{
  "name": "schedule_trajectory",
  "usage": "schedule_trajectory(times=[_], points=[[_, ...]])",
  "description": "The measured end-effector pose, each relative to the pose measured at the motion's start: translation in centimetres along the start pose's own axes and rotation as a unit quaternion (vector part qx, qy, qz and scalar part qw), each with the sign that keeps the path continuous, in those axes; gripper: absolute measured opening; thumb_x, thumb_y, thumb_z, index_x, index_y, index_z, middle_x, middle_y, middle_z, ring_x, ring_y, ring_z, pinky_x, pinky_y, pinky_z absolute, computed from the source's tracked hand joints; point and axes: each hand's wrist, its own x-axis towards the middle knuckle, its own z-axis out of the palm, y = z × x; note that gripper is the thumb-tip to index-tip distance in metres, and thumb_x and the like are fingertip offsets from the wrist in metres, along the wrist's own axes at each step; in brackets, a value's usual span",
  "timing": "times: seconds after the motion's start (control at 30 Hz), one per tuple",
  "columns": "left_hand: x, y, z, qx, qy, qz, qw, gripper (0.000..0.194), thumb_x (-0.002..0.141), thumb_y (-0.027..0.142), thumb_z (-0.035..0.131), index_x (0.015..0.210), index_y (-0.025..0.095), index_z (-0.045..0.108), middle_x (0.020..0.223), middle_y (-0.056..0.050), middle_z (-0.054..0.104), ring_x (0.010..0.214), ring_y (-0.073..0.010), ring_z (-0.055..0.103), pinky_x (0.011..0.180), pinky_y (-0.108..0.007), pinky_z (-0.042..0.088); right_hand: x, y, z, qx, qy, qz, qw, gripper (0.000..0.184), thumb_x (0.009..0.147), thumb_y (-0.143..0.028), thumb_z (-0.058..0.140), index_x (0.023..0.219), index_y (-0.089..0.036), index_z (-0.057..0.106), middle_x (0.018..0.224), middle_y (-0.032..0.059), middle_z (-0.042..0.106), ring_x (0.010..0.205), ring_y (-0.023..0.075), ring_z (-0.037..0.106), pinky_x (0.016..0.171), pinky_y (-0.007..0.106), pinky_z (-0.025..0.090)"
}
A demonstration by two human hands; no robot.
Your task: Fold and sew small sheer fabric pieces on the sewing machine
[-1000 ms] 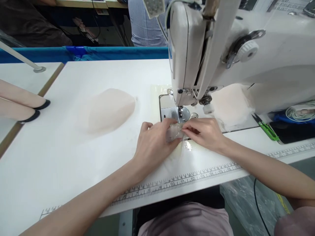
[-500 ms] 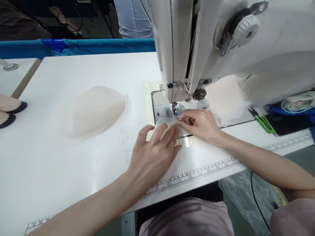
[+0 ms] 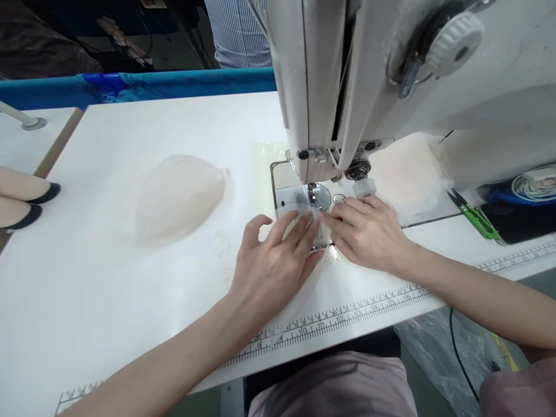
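The sewing machine (image 3: 324, 87) stands with its presser foot and needle (image 3: 311, 194) just beyond my fingertips. A thin sheer piece of cloth (image 3: 290, 208) lies in front of the foot, mostly hidden under my hands. My left hand (image 3: 275, 255) rests on it, palm down, fingers bent and apart. My right hand (image 3: 369, 231) lies beside it, fingers stretched out, with the index fingertip on the cloth close to the left fingertips. Neither hand visibly pinches the cloth. Another sheer beige piece (image 3: 178, 200) lies on the table to the left.
More pale cloth (image 3: 403, 174) lies under the machine arm. To the right are green thread snips (image 3: 475, 220), a dark phone (image 3: 521, 220) and a coiled cable (image 3: 536, 186). A ruler strip (image 3: 330, 318) follows the front edge. Beige dark-tipped pieces (image 3: 26, 197) lie far left. A person in stripes (image 3: 238, 32) is behind.
My right hand has gone from a pinch at the cloth to stretched fingers laid flatter, slightly to the right. The left hand has barely moved. The view has shifted slightly.
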Motion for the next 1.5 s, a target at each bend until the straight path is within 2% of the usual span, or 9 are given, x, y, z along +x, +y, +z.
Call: schedule_trajectory(times=[0.33, 0.43, 0.53, 0.63, 0.83, 1.0, 1.23, 1.33, 1.5], points=[[0.4, -0.3, 0.4, -0.009, 0.012, -0.003, 1.000, 0.032, 0.098, 0.029, 0.048, 0.124, 0.015, 0.059, 0.121, -0.008, 0.067, 0.116, -0.0231, 0.059, 0.091, -0.044, 0.035, 0.3, 0.2, 0.0, -0.011, -0.004, 0.014, 1.000, 0.030, 0.087, -0.011, 0.046, 0.104, -0.013, 0.071, 0.091, 0.0056, 0.069, 0.080, 0.0181, 0.056, 0.067, 0.034, 0.033], [0.4, -0.3, 0.4, -0.017, 0.011, -0.010, 1.000, 0.030, 0.098, 0.028, 0.048, 0.123, 0.016, 0.059, 0.122, -0.008, 0.067, 0.116, -0.0235, 0.059, 0.092, -0.044, 0.035, 0.3, 0.4, 0.0, 0.029, -0.014, 0.049, 0.998, 0.034, 0.088, -0.013, 0.045, 0.113, -0.016, 0.068, 0.102, 0.0064, 0.070, 0.090, 0.0208, 0.057, 0.075, 0.035, 0.037], [0.4, -0.3, 0.4, -0.020, 0.008, -0.013, 1.000, 0.029, 0.098, 0.028, 0.046, 0.122, 0.017, 0.059, 0.121, -0.007, 0.067, 0.116, -0.0233, 0.059, 0.092, -0.044, 0.034, 0.5, 0.5, 0.1, 0.079, -0.057, 0.083, 0.992, 0.040, 0.088, -0.015, 0.043, 0.123, -0.016, 0.062, 0.111, 0.0073, 0.068, 0.103, 0.0243, 0.056, 0.086, 0.039, 0.040], [0.4, -0.3, 0.4, -0.017, 0.007, -0.009, 1.000, 0.029, 0.098, 0.028, 0.047, 0.121, 0.017, 0.059, 0.122, -0.008, 0.067, 0.116, -0.0231, 0.059, 0.092, -0.044, 0.035, 0.6, 0.6, 0.4, 0.103, -0.093, 0.091, 0.986, 0.043, 0.088, -0.014, 0.041, 0.127, -0.012, 0.058, 0.118, 0.0094, 0.066, 0.110, 0.0262, 0.055, 0.096, 0.045, 0.040], [0.4, -0.4, 0.3, -0.025, 0.006, -0.008, 1.000, 0.029, 0.097, 0.029, 0.049, 0.122, 0.018, 0.059, 0.123, -0.008, 0.066, 0.116, -0.0238, 0.058, 0.092, -0.045, 0.036, 0.5, 1.3, 0.2, 0.070, -0.073, 0.118, 0.988, 0.041, 0.087, -0.012, 0.042, 0.124, -0.011, 0.059, 0.128, 0.0158, 0.059, 0.124, 0.0308, 0.048, 0.107, 0.055, 0.032], [0.3, -0.4, 0.3, -0.034, 0.000, -0.011, 0.999, 0.030, 0.097, 0.027, 0.048, 0.123, 0.017, 0.059, 0.124, -0.009, 0.066, 0.117, -0.0248, 0.059, 0.093, -0.046, 0.036, 0.6, 1.1, -0.1, 0.183, -0.093, 0.126, 0.971, 0.045, 0.088, -0.011, 0.039, 0.128, -0.019, 0.058, 0.124, 0.0070, 0.064, 0.123, 0.0267, 0.050, 0.104, 0.052, 0.039], [0.2, -0.3, 0.1, -0.018, 0.012, 0.006, 1.000, 0.028, 0.097, 0.028, 0.049, 0.121, 0.017, 0.060, 0.117, -0.006, 0.069, 0.115, -0.0224, 0.060, 0.093, -0.043, 0.036, 0.6, 0.7, 0.2, 0.262, -0.104, 0.149, 0.948, 0.049, 0.086, -0.011, 0.038, 0.133, -0.012, 0.054, 0.126, 0.0103, 0.061, 0.123, 0.0264, 0.049, 0.108, 0.054, 0.036], [0.2, -0.2, 0.0, -0.014, 0.013, 0.004, 1.000, 0.027, 0.098, 0.029, 0.049, 0.120, 0.018, 0.060, 0.119, -0.006, 0.069, 0.116, -0.0215, 0.060, 0.093, -0.043, 0.036, 0.6, 0.9, 0.3, 0.226, -0.101, 0.149, 0.957, 0.047, 0.086, -0.011, 0.038, 0.130, -0.015, 0.055, 0.128, 0.0107, 0.059, 0.125, 0.0281, 0.048, 0.107, 0.056, 0.037], [0.1, -0.1, 0.1, -0.015, 0.014, 0.001, 1.000, 0.028, 0.097, 0.029, 0.050, 0.119, 0.017, 0.060, 0.120, -0.006, 0.068, 0.116, -0.0212, 0.060, 0.092, -0.043, 0.037, 0.4, 1.5, 0.0, 0.102, -0.059, 0.141, 0.983, 0.040, 0.085, -0.010, 0.042, 0.120, -0.012, 0.061, 0.126, 0.0144, 0.058, 0.127, 0.0313, 0.046, 0.111, 0.058, 0.029]])
